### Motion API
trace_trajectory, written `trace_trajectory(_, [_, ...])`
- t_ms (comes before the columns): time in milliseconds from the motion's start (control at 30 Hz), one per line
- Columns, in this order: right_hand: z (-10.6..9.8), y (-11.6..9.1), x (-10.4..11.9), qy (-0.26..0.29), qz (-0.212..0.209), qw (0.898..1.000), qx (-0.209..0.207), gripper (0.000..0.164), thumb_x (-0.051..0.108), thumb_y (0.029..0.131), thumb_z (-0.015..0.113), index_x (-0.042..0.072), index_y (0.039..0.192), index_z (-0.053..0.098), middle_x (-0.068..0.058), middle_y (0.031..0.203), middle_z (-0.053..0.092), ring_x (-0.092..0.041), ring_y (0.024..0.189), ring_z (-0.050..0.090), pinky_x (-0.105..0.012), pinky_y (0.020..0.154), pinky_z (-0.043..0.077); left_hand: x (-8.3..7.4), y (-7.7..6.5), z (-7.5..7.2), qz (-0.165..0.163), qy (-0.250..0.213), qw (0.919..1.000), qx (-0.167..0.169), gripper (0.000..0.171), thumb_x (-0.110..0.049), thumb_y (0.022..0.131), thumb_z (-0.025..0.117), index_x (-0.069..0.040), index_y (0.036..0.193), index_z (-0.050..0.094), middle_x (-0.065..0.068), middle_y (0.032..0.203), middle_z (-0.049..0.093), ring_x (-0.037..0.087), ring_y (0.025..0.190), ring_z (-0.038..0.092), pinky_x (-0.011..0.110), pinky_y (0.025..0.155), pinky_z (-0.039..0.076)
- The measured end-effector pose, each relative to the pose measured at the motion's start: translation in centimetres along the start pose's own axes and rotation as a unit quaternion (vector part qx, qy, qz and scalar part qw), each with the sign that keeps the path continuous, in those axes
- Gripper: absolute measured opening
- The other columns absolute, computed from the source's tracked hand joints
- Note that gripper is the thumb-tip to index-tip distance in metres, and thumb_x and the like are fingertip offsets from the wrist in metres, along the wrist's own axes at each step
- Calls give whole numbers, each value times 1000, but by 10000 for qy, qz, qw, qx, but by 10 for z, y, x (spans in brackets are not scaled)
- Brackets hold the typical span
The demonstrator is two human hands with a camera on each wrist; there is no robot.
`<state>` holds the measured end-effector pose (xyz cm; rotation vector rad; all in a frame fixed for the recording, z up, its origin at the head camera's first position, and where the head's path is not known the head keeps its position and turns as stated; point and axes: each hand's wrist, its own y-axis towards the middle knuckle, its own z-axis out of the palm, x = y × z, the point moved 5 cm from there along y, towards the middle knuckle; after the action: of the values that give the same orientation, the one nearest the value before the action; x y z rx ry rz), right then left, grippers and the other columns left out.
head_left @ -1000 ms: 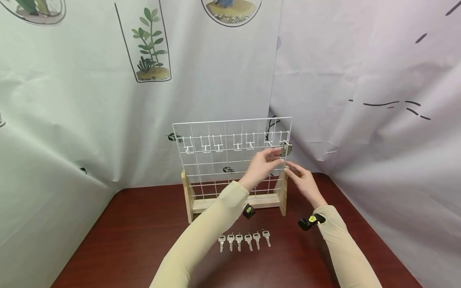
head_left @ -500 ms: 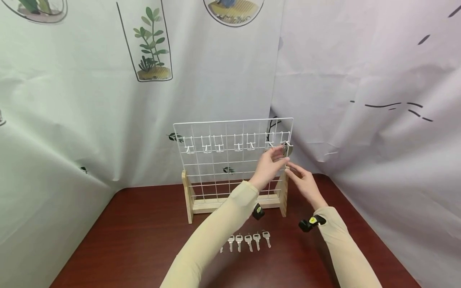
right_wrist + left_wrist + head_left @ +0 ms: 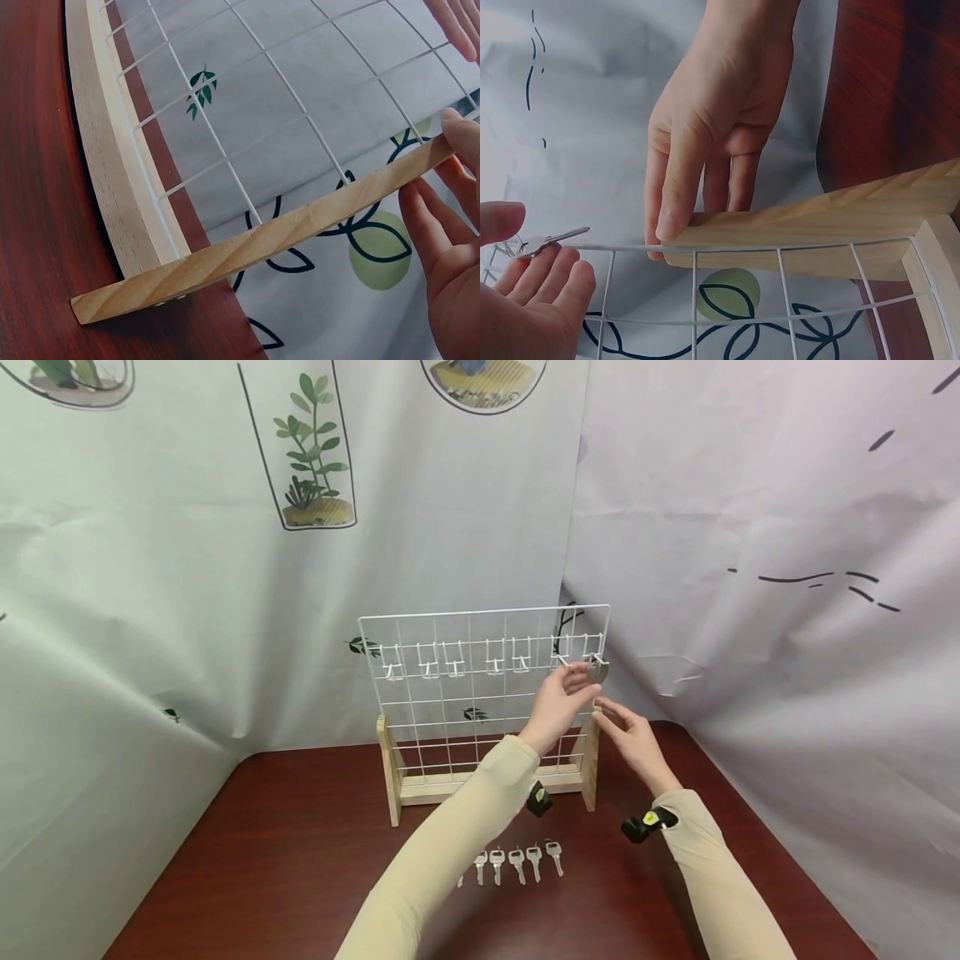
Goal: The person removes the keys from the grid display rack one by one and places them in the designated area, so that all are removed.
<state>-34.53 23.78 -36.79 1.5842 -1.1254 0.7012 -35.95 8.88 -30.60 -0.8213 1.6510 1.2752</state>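
A white wire grid rack (image 3: 480, 697) stands upright in a wooden stand (image 3: 386, 772). White double-wire hooks (image 3: 428, 668) hang in a row near its top. My left hand (image 3: 557, 706) is at the rightmost hook (image 3: 596, 658). In the left wrist view, a silver key (image 3: 553, 240) lies nearly flat on the curled fingers of that hand, its head toward the hook; whether its ring is over the hook I cannot tell. My right hand (image 3: 633, 742) pinches the top of the stand's right wooden upright (image 3: 262, 232) between thumb and fingers.
Several silver keys (image 3: 517, 864) lie in a row on the dark red table (image 3: 285, 852), the leftmost partly covered by the left sleeve (image 3: 442, 852). A printed white curtain (image 3: 480, 527) surrounds the table behind and at both sides.
My left hand has shifted slightly right, closer to the rightmost hook, then stayed nearly still. The sleeve now covers part of the leftmost key. My right hand has kept its hold on the upright.
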Motion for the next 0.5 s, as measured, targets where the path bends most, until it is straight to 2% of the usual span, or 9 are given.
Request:
trace_trajectory(100, [0, 0, 0, -22, 9, 10000, -2, 44, 15, 101, 63, -4, 140, 55, -22, 139, 57, -1, 116, 55, -9, 91, 44, 0, 1, 2, 4, -64, 10000, -26, 38, -8, 95, 70, 1, 130, 59, 19, 126, 67, 27, 118, 64, 31, 101, 50])
trace_trajectory(300, [0, -1, 3, -146, 22, 9999, 51, 44, 15, 102, 62, -4, 140, 55, -22, 140, 56, -34, 131, 52, -9, 91, 43, -1, 4, 5, -62, -163, 9998, -61, 33, -10, 95, 69, 0, 126, 63, 17, 119, 70, 23, 112, 67, 27, 96, 52])
trace_trajectory(500, [-1, 3, -4, -250, 10, 9997, 48, 46, 17, 102, 61, -5, 142, 52, -22, 142, 55, -37, 131, 51, -11, 92, 44, -4, 6, 8, -83, -259, 9996, -101, 30, -14, 96, 70, 1, 121, 66, 14, 109, 73, 20, 98, 71, 24, 86, 56])
